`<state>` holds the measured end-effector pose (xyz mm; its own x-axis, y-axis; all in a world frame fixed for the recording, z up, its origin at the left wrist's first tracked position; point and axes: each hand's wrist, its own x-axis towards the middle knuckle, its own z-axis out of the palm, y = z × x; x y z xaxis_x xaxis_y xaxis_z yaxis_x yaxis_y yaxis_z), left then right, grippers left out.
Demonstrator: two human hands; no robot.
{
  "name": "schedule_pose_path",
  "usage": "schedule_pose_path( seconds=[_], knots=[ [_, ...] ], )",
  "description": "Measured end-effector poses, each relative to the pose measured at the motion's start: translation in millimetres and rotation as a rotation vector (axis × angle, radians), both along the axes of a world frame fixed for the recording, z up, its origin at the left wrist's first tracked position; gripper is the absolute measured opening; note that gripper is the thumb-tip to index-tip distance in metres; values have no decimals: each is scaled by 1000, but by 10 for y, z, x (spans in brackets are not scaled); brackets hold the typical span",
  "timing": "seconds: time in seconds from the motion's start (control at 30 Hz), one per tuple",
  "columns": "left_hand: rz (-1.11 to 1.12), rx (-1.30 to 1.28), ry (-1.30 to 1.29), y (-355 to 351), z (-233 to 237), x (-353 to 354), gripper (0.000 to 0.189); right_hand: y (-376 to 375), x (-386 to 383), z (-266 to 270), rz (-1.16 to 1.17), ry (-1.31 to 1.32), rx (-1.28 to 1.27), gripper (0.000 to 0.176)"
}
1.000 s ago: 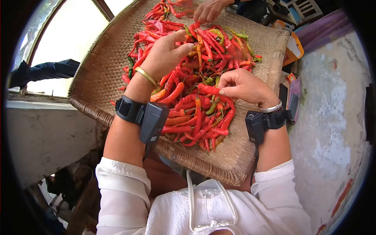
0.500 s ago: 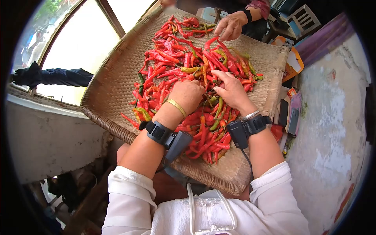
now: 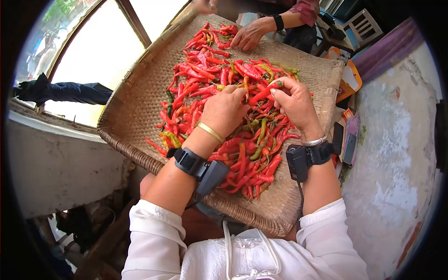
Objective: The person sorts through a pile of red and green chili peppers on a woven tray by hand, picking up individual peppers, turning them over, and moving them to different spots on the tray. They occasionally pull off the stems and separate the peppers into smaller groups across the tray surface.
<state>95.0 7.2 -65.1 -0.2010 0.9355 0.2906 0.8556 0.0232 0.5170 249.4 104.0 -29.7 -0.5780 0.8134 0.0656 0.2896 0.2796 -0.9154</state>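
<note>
My right hand (image 3: 298,106) is closed in a pinch on the stem end of a red chili pepper (image 3: 262,95), which points left over the pile. My left hand (image 3: 224,112) has its fingers curled together beside it. An orange chili pepper (image 3: 246,83) sticks up at those fingertips, partly hidden by them. Under both hands lies a heap of mostly red chili peppers (image 3: 242,161), with some green and yellow ones among them. The heap rests in a large woven tray (image 3: 140,112) with a thick braided rim.
Across the tray, a co-worker's hand (image 3: 249,35) reaches into the far peppers; another hand (image 3: 205,5) is at the top edge. A folded dark umbrella (image 3: 70,92) lies by the window at left. Right stand a wall (image 3: 396,154) and a wooden chair (image 3: 364,25).
My right hand has risen slightly to the right, now with a red pepper in its pinch. The co-worker's hand has shifted left to the far peppers. My left hand has barely moved.
</note>
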Motion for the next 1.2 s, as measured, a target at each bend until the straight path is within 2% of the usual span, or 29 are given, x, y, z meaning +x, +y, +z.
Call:
schedule_pose_path(
  seconds=[0.03, 0.1, 0.17, 0.2, 0.3, 0.33, 0.37, 0.4, 0.43, 0.5, 0.53, 0.57, 0.63, 0.67, 0.7, 0.77, 0.9, 1.03, 1.1, 1.13, 1.17, 1.2],
  knots=[
    [-80, -5, -95, 10, -6, -14, 21, -4, 31, 50, 55, 81, -191, 8],
    [-160, -12, -192, 14, -54, -5, 23, 4, 70, 53, 77, 91, -261, 7],
    [-295, -195, -739, 18, -156, 31, 25, 0, 82, 45, 113, 147, -336, 6],
    [-283, -316, -857, 3, -73, 40, 25, 7, 86, 35, 113, 146, -337, 6],
    [-227, -354, -980, -24, 35, 62, 23, 49, 89, -9, 109, 240, -410, 6],
    [-227, -355, -981, -25, 47, 44, 23, 70, 86, -15, 38, 316, -409, 8],
    [-178, -295, -663, -28, 55, 1, 20, 97, 84, -25, -33, 392, -408, 10],
    [-128, -233, -344, -34, 56, -31, 18, 124, 59, -34, -117, 536, -417, 21],
    [-129, -234, -345, -43, 42, -47, 18, 128, 40, -28, -119, 536, -418, 21],
    [-55, -260, -80, -50, 0, -61, 17, 111, -20, 9, -395, 654, -537, 36],
    [-57, -261, -79, -59, -7, -50, 17, 186, 53, -136, -315, 537, -547, 44],
    [-42, -264, 15, -80, -14, -32, 18, 245, 111, -258, -316, 537, -548, 44],
    [-27, -269, 106, -97, 26, -17, 18, 290, 158, -395, -21, -291, -106, 40],
    [-57, -366, 144, -111, 68, -16, 20, 280, 178, -469, 68, -524, 215, 33],
    [-87, -463, 181, -123, 95, -10, 21, 240, 177, -479, 70, -528, 215, 33],
    [-96, -515, 194, -124, 90, -3, 21, 172, 147, -479, 111, -937, 244, 27],
    [-106, -635, 231, -124, 106, 11, 20, 189, 162, -569, 169, -979, 240, 21],
    [-145, -602, 250, -194, 112, -15, 17, 214, 174, -451, 153, -902, 238, 19],
    [-172, -609, 287, -224, 121, -24, 15, 220, 204, -248, 179, -610, 80, 17],
    [-171, -609, 284, -230, 89, -32, 15, 182, 197, -143, 135, -500, -190, 15],
    [-179, -596, 297, -233, 37, -42, 16, 183, 195, -105, 135, -502, -192, 15],
    [-188, -582, 312, -235, -3, -49, 19, 192, 194, -81, 101, -297, -297, 14]
  ],
)
